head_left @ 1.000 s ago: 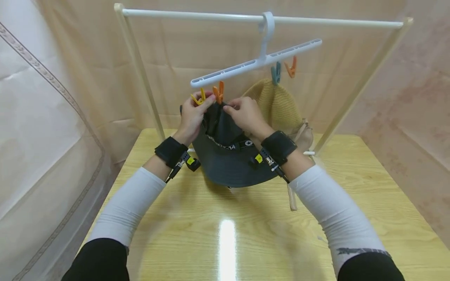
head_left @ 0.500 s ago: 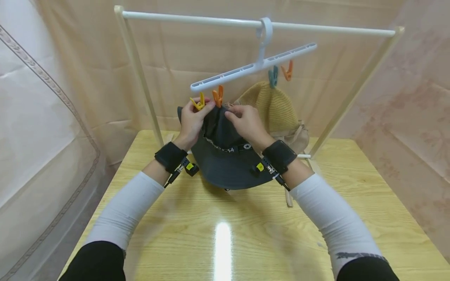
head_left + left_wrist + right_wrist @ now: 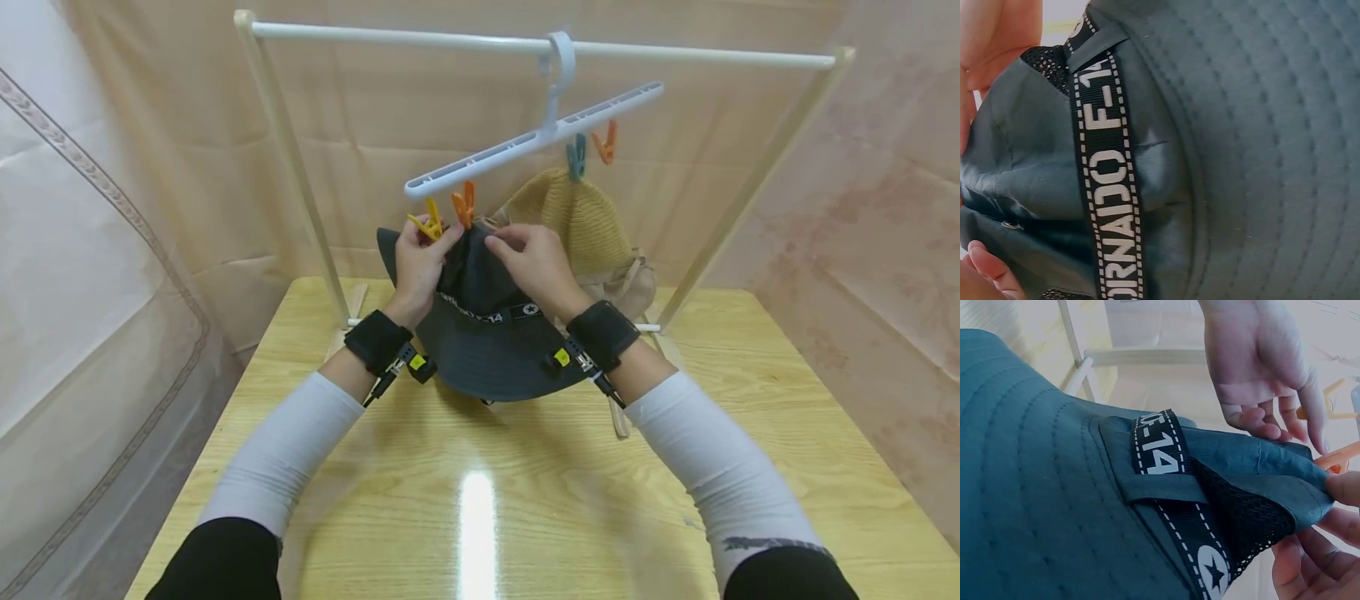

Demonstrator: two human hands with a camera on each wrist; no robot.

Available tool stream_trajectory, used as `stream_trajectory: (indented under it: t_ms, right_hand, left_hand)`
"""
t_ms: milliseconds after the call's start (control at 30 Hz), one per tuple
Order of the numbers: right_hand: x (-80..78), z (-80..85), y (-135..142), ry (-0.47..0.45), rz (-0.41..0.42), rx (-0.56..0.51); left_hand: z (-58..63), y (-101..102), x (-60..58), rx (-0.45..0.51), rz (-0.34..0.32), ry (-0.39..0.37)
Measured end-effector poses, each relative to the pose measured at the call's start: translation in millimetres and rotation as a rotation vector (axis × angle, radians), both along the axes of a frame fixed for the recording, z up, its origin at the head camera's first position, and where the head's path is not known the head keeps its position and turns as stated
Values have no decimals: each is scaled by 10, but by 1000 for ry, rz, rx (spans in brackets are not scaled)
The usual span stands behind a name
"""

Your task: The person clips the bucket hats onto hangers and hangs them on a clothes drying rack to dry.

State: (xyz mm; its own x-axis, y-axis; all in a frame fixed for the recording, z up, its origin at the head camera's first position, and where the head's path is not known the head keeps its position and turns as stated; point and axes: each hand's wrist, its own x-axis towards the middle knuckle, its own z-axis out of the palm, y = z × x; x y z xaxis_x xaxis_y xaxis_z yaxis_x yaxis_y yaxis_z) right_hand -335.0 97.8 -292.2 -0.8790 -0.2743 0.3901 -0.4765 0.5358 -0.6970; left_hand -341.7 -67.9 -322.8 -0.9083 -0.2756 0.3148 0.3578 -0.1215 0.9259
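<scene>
A dark bucket hat [image 3: 480, 362] with a lettered band hangs from an orange clip [image 3: 464, 206] at the left part of the white hanger [image 3: 525, 143]. My right hand [image 3: 543, 271] pinches the hat's crown just below that clip. In the right wrist view, its fingers [image 3: 1344, 515] hold folded cloth and mesh. My left hand [image 3: 418, 268] is at the other side of the crown, its fingers loosely bent and fingertips close to the cloth and orange clip. A yellow clip [image 3: 427, 223] shows just behind the left fingers.
The hanger hooks over a white rail [image 3: 405, 35] and tilts down to the left. Behind, a tan knitted hat [image 3: 577, 221] hangs from a teal clip [image 3: 576, 158]. Another orange clip [image 3: 605, 143] hangs at the right. Below is the wooden table [image 3: 420, 500].
My left hand has shifted slightly lower and away from the hat's edge. My right hand keeps its pinch on the crown. The head view has moved a little.
</scene>
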Motion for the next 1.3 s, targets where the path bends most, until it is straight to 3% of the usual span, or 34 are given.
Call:
stream_trajectory:
  t_ms: [333,600,833,967,1200,1300]
  right_hand:
    - [-5,-48,66,32,-18,6]
    - [25,-55,101,-29,-4,-37]
    - [64,-63,174,-27,12,-21]
    - [94,-72,205,-40,21,-19]
    - [102,-93,184,-50,55,-12]
    - [104,-118,187,-56,61,-11]
  left_hand:
    - [-96,4,-3,-66,5,13]
    - [-103,14,17,-112,-7,46]
    - [-143,14,22,-166,-22,88]
    - [-148,12,52,-158,-40,79]
    - [-34,-25,202,-145,-16,69]
    - [-99,-48,153,-149,-26,45]
